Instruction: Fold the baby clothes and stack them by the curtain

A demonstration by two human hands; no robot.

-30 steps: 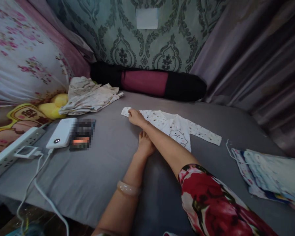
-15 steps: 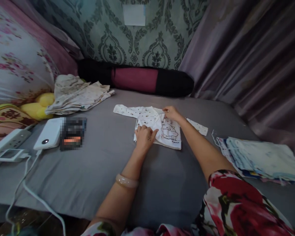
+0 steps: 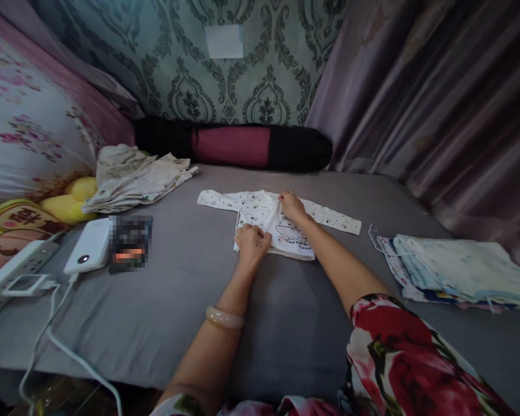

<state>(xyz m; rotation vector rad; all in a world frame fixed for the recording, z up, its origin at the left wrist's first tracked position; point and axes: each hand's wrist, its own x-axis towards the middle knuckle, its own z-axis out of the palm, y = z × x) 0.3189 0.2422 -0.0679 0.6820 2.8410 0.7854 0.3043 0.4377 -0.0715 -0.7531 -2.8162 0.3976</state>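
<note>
A small white baby shirt [image 3: 255,209] with tiny printed spots lies spread face up on the grey sheet, both sleeves stretched out to the sides. Its front carries a line-drawn cartoon animal and lettering. My left hand [image 3: 253,242] is at the lower left of the shirt, its bent fingers closed on the cloth near the hem. Higher up, my right hand [image 3: 292,207] pinches the front panel close to the neckline. The hands and right forearm cover parts of the print.
Folded cloths [image 3: 455,263] are stacked at the right, with a white string beside them. Crumpled clothes [image 3: 134,179] lie at the back left. A white power bank [image 3: 88,245], a pixelated item and a power strip [image 3: 19,266] with cables occupy the left. A black-and-maroon long bag [image 3: 231,144] lines the wall.
My right hand has gone from the left sleeve's cuff to the front near the neckline. My left hand now grips the lower left of the shirt. The view has shifted.
</note>
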